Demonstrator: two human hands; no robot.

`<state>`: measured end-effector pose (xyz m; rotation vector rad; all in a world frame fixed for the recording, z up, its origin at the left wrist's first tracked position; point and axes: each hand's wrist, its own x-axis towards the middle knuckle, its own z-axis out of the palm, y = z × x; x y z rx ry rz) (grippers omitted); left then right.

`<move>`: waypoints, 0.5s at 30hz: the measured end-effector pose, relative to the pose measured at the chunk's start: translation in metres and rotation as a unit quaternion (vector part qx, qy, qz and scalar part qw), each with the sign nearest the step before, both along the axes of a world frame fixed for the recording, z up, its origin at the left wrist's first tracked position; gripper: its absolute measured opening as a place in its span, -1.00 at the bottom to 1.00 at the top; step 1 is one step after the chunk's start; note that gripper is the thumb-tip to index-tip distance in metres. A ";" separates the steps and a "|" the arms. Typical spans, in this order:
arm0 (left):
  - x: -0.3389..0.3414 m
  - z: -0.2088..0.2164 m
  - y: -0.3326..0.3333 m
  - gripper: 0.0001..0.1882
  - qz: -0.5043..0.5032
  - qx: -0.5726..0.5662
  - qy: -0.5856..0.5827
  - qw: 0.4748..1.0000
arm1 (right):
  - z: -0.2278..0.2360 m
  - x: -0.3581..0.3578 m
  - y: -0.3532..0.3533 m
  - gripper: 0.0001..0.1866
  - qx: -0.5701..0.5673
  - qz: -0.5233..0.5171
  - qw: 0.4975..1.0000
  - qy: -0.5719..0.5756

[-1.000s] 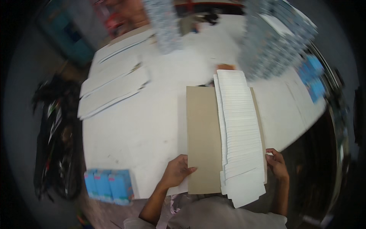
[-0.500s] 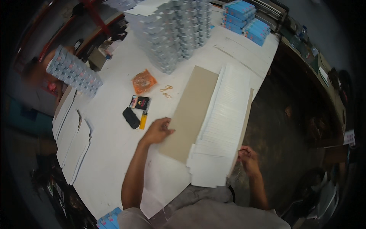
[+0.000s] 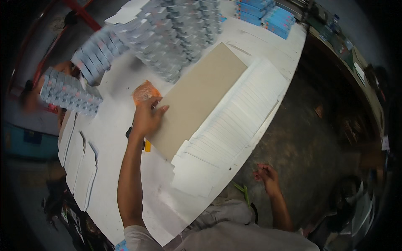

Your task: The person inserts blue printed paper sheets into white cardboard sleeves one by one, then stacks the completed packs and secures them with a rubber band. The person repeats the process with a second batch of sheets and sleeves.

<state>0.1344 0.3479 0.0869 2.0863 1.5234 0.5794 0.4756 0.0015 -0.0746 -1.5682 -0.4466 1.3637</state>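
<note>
My left hand (image 3: 148,118) grips the left edge of a flat grey-brown cardboard sheet (image 3: 201,98), with thumb and fingers bent around it. The sheet lies slantwise over the white table. Along its right side runs a row of overlapping white card pieces (image 3: 234,125), fanned like shingles. Off the table's right edge, over the floor, my right hand (image 3: 268,178) is empty, its fingers loosely bent and apart. Beyond my left hand sits an orange item in clear plastic (image 3: 144,90). My left wrist partly covers a yellow lighter (image 3: 147,146) and a black object.
Tall stacks of grey-blue folded cartons (image 3: 163,37) stand at the far side. Blue boxes (image 3: 278,21) are piled at the back right. At the left a person's arm is beside more carton stacks (image 3: 71,92). White card sheets (image 3: 79,167) lie along the left table edge.
The cardboard sheet and fanned white cards have swung left and away from me, with my left hand on the sheet. My right hand has let go of the brown strip at the cards' right edge.
</note>
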 end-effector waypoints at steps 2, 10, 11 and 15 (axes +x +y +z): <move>-0.014 0.017 0.016 -0.61 -0.014 0.036 0.008 0.999 | -0.004 -0.003 -0.001 -0.67 0.000 -0.006 1.000 -0.020; -0.003 0.124 0.010 -0.67 0.012 0.226 0.082 0.971 | -0.008 -0.004 0.001 -0.70 0.014 -0.047 0.998 -0.041; -0.001 0.133 0.009 -0.66 0.020 0.240 0.092 0.966 | -0.006 -0.005 0.004 -0.70 0.012 -0.052 0.997 -0.053; 0.005 0.161 -0.002 -0.68 -0.007 0.307 0.137 0.942 | -0.004 -0.017 0.017 -0.72 0.013 -0.091 0.996 -0.024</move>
